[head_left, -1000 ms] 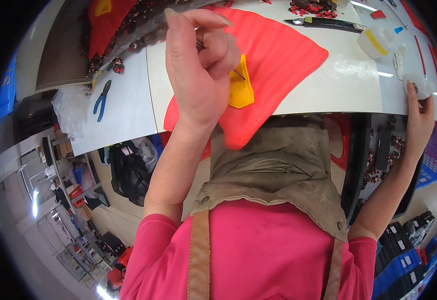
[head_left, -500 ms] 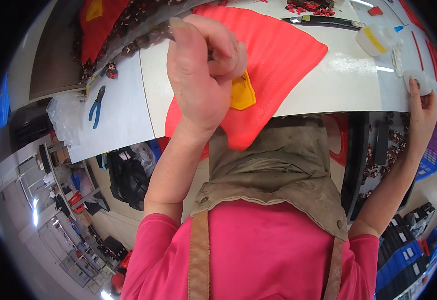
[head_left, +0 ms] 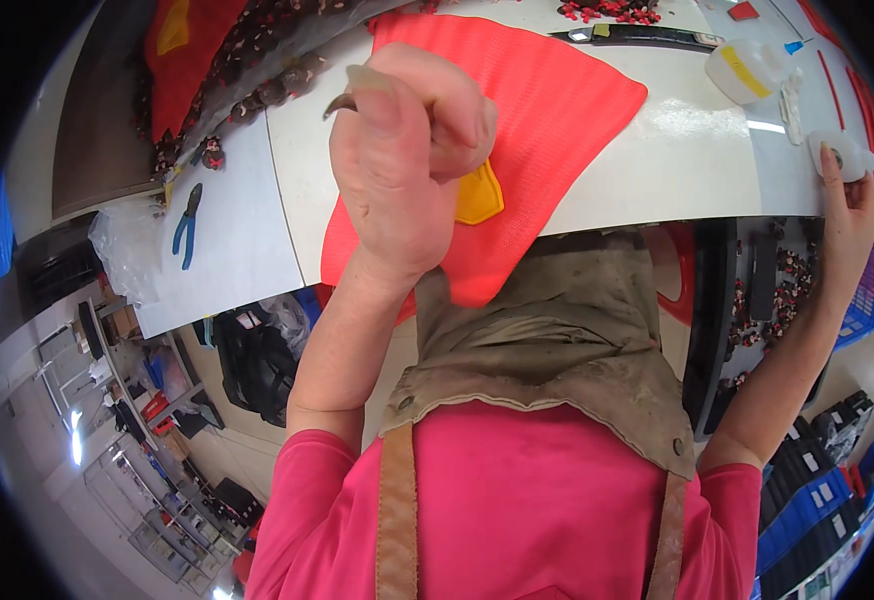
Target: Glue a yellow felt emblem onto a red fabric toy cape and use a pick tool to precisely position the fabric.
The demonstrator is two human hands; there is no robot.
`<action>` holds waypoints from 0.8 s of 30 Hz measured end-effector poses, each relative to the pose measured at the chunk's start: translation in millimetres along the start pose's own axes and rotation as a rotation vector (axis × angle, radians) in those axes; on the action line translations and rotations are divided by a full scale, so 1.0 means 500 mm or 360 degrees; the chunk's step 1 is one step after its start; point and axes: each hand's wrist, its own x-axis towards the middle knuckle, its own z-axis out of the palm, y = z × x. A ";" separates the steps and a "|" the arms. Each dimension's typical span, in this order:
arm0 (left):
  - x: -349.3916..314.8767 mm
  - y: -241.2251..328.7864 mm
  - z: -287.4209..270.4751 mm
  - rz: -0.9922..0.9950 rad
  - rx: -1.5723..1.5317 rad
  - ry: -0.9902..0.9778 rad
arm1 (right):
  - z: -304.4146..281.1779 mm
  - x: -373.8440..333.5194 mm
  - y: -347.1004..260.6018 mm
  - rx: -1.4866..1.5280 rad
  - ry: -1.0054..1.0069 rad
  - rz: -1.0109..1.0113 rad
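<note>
My left hand (head_left: 407, 165) is raised over the table, its fingers curled closed with the thumb pressed against them. A small dark curved piece (head_left: 340, 104) pokes out beside the thumb; its kind is unclear. Beneath this hand lies a ribbed red cloth (head_left: 567, 95) with a yellow patch (head_left: 481, 195), its lower corner hanging past the table edge. Far to the right, my right hand (head_left: 847, 205) grips a white squeeze bottle (head_left: 837, 152) with a blue tip, which is tilted on its side.
Blue-handled pliers (head_left: 186, 228) and a clear plastic bag (head_left: 127, 250) lie at left. Dark round pieces (head_left: 277, 90) with red bits are heaped at the back left. A second bottle (head_left: 742, 72) stands at back right, near a dark strip (head_left: 637, 38). A black tray (head_left: 757, 290) sits below the edge.
The left hand is slightly lower in view, and the dark piece now shows beside its thumb. The table scene has shifted slightly left. The right hand remains on the squeeze bottle.
</note>
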 end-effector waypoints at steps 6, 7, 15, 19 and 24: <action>0.001 -0.020 -0.013 0.0128 -0.0090 -0.0120 | 0.001 0.000 -0.002 0.0102 -0.0038 0.0068; 0.003 -0.022 -0.016 0.0127 -0.0090 -0.0122 | 0.000 0.004 0.004 0.0119 -0.0059 0.0056; 0.013 -0.028 0.004 0.0007 -0.0192 0.0140 | -0.029 0.022 -0.016 0.0119 -0.0074 0.0106; 0.006 -0.027 0.006 -0.0083 -0.0226 0.0226 | -0.039 0.034 -0.010 -0.0005 -0.0133 0.0004; -0.006 -0.020 -0.003 -0.0149 -0.0257 0.0259 | 0.001 0.034 -0.028 0.0145 -0.0044 -0.0081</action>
